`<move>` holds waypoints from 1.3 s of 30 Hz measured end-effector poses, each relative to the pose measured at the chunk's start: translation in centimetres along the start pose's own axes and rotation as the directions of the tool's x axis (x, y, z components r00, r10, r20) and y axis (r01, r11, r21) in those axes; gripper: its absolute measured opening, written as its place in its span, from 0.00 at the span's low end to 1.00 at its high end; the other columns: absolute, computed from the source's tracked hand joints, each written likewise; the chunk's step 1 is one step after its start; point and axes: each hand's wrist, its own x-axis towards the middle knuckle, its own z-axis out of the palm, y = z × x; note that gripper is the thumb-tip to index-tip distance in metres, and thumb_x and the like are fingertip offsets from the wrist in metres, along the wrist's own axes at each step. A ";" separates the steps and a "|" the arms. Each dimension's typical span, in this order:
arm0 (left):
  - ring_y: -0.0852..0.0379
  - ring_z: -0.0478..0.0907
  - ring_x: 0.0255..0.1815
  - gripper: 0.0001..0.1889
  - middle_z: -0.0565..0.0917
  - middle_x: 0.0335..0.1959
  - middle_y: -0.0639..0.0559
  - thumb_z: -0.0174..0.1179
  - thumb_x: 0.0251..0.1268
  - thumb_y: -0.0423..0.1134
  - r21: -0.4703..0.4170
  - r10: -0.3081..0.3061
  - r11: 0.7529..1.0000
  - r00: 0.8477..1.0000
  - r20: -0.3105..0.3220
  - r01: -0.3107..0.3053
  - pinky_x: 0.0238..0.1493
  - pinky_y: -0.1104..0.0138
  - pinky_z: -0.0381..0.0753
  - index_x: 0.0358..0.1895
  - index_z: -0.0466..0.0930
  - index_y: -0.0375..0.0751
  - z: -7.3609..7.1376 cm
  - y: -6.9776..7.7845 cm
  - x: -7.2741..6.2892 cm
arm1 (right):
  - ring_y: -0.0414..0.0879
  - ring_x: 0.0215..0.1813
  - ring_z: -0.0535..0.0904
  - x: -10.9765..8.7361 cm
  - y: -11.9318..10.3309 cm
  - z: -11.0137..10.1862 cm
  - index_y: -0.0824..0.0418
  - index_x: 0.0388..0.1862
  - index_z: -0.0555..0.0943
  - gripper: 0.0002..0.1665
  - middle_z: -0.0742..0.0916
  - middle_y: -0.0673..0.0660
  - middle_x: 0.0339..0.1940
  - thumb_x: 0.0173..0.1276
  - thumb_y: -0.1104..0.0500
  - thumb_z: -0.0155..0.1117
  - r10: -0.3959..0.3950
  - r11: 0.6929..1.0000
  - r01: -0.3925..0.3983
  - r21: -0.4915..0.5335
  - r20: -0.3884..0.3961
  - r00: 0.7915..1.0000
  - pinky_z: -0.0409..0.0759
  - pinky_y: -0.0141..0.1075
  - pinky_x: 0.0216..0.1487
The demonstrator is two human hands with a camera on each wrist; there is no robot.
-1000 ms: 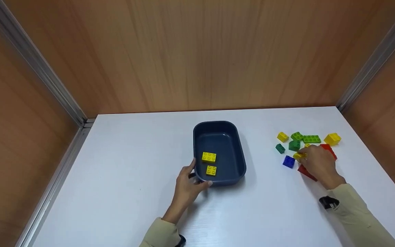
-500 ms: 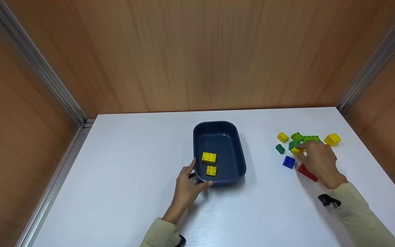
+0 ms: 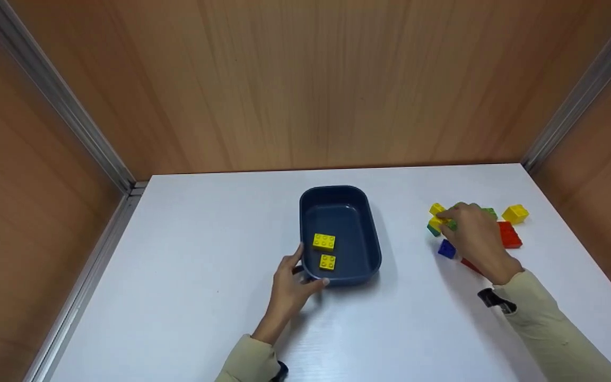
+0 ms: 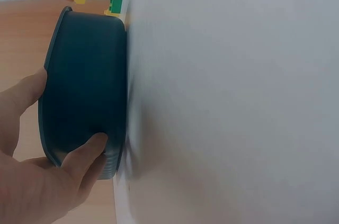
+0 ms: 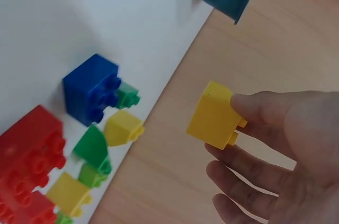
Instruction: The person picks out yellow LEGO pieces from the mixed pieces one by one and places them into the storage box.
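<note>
My left hand [image 3: 290,284] holds the near-left corner of a dark blue rectangular dish [image 3: 366,233], thumb at the near rim and fingers against the left side. Two yellow toy bricks [image 3: 324,242] lie in the dish's near half. Off to the right, my right hand [image 3: 472,236] pinches another yellow toy brick [image 5: 212,118] between thumb and fingers, raised above the table in the right wrist view. Below it are a blue brick [image 5: 87,89], red bricks [image 5: 32,144], green bricks [image 5: 91,147] and other yellow bricks [image 5: 123,127]. The hand covers part of this group in the head view.
A white table [image 3: 204,239] carries everything. Wooden panels [image 3: 305,85] stand behind and at both sides, with metal rails [image 3: 61,101] at the corners. A lone yellow brick [image 3: 515,214] sits at the right of the pile.
My right hand has taken up a yellow brick from the pile and moved left with it, uncovering red bricks. My left hand and the dish stay where they were.
</note>
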 end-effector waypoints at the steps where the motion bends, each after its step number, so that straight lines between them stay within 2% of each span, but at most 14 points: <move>1: 0.34 0.74 0.70 0.53 0.75 0.64 0.38 0.80 0.57 0.32 -0.001 0.001 1.000 1.000 0.000 -0.001 0.65 0.55 0.84 0.84 0.58 0.37 0.0 0.0 0.0 | 0.69 0.50 0.82 0.2 -0.3 -0.1 0.69 0.53 0.90 0.17 0.88 0.72 0.50 0.66 0.65 0.77 -0.009 1.000 0.009 0.002 0.003 1.000 0.84 0.63 0.52; 7: 0.35 0.75 0.70 0.53 0.75 0.64 0.38 0.80 0.57 0.33 -0.002 -0.003 1.000 1.000 0.002 0.003 0.66 0.55 0.84 0.84 0.58 0.38 0.0 -0.1 0.0 | 0.69 0.51 0.83 1.0 -2.2 -0.2 0.67 0.53 0.90 0.16 0.89 0.70 0.50 0.68 0.64 0.76 -0.051 0.998 0.051 0.025 0.015 0.999 0.83 0.61 0.52; 14: 0.35 0.75 0.69 0.52 0.75 0.62 0.38 0.80 0.57 0.33 0.003 0.005 1.000 1.000 0.004 -0.005 0.66 0.54 0.84 0.84 0.58 0.37 -0.1 0.0 -0.1 | 0.66 0.53 0.82 2.0 -4.5 0.1 0.65 0.55 0.90 0.16 0.90 0.68 0.51 0.69 0.64 0.75 -0.063 0.998 0.063 0.016 0.039 0.997 0.82 0.60 0.56; 19: 0.35 0.75 0.70 0.52 0.75 0.63 0.37 0.80 0.57 0.33 -0.005 -0.003 1.000 1.000 0.007 0.003 0.66 0.54 0.84 0.84 0.58 0.37 -0.1 -0.1 -0.1 | 0.63 0.53 0.83 2.8 -6.3 0.5 0.63 0.54 0.91 0.16 0.90 0.66 0.51 0.69 0.64 0.76 -0.079 0.997 0.079 0.021 0.042 0.996 0.83 0.56 0.55; 33: 0.34 0.76 0.69 0.53 0.74 0.63 0.36 0.80 0.57 0.32 0.000 0.018 1.000 1.000 0.003 -0.018 0.66 0.55 0.84 0.83 0.58 0.35 0.1 -0.2 -0.2 | 0.59 0.50 0.85 4.5 -10.1 1.9 0.62 0.51 0.92 0.14 0.92 0.62 0.47 0.68 0.60 0.78 -0.202 0.979 0.203 -0.001 0.046 0.978 0.86 0.51 0.52; 39: 0.35 0.76 0.69 0.53 0.74 0.64 0.37 0.80 0.56 0.32 -0.003 0.011 1.000 1.000 0.005 -0.011 0.66 0.54 0.83 0.83 0.58 0.36 0.0 -0.3 -0.1 | 0.58 0.50 0.85 5.0 -11.2 2.5 0.61 0.51 0.92 0.13 0.91 0.61 0.48 0.70 0.59 0.77 -0.191 0.982 0.191 0.012 0.071 0.979 0.86 0.51 0.54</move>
